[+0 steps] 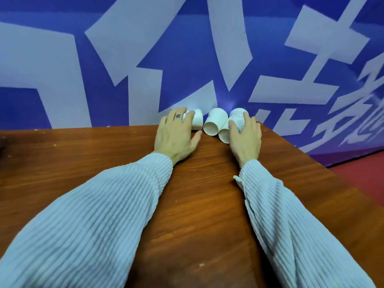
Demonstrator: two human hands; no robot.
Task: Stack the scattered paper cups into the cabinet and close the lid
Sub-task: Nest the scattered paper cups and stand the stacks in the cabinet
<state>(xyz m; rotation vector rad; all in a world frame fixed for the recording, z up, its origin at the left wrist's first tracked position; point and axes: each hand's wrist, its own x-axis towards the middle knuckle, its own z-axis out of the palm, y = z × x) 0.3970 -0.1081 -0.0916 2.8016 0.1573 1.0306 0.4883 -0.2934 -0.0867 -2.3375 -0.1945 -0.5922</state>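
At the far edge of the brown wood-grain tabletop [187, 194], hard against the blue wall banner with pale lettering [187, 48], four small white paper cups lie close together between and under the person's hands. The left hand [176, 138] lies over the leftmost white paper cup [197, 121], fingers draped across its side and thumb low at the table, though whether it truly grips cannot be told. Just to the thumb side of that hand the middle tipped cup [214, 124] lies with its open mouth toward the camera, touching the printed cup [225, 132] that the right hand [246, 138] covers with loosely curved fingers; a fourth cup [239, 112] sits beyond those fingertips. The cups look very light, thin-walled and easily crushed, and on their sides they would probably roll. A gentle hold round the wall near the stiffer rolled rim seems wisest, nesting one into another. No cabinet or lid is in view.
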